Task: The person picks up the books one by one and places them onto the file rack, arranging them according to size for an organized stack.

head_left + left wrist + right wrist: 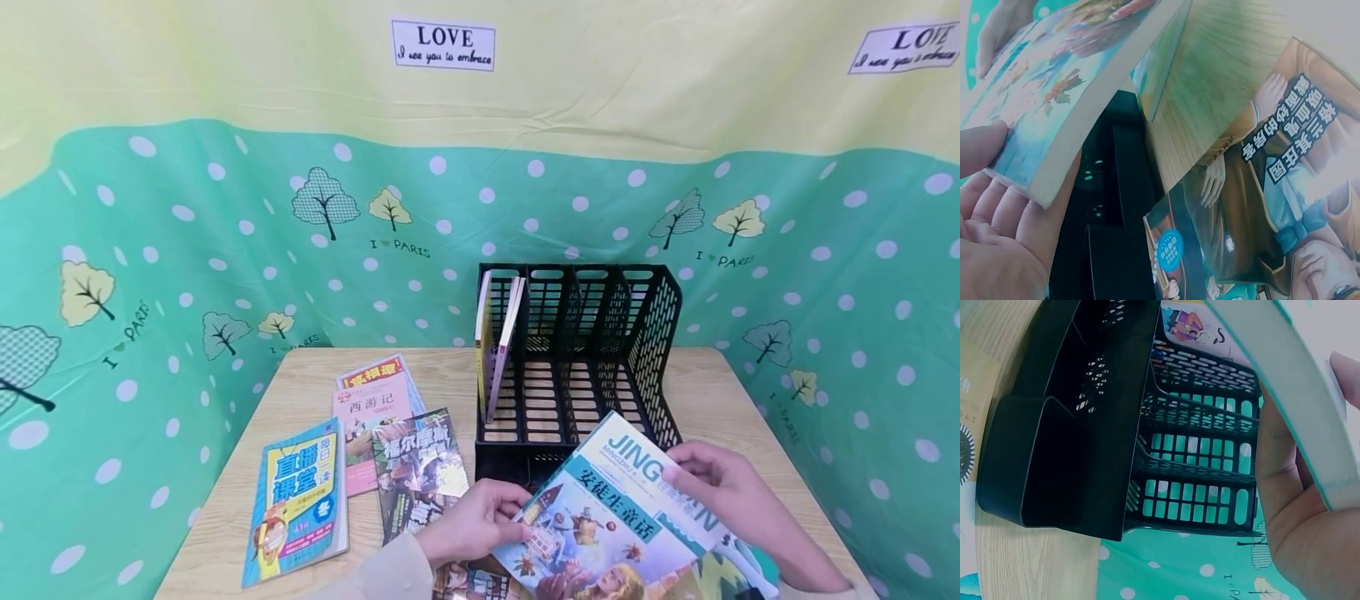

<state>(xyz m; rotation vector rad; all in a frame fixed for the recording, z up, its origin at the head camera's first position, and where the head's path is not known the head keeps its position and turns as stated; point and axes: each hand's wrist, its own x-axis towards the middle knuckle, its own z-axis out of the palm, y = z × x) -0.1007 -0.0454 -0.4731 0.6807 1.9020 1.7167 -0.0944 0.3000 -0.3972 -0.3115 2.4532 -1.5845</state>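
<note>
Left hand [480,521], right hand [731,487], fingers clamped on Andersen fairy-tale book [611,508]; best keep edges clear of black file rack [573,312].

Head view downward, wrist views near book [611,517]

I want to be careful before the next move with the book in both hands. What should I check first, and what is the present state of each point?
1. Left hand grips the held book at its edge: ok.
2. Right hand holds it too, nearer the top: ok.
3. Held book is upright: not ok; it is tilted, front cover showing.
4. Second compartment from the left has space: ok; no book shows there.
5. Right-hand standing book is straight: not ok; it leans.
6. Nothing touches the held book's underside: cannot tell; hidden.
</note>
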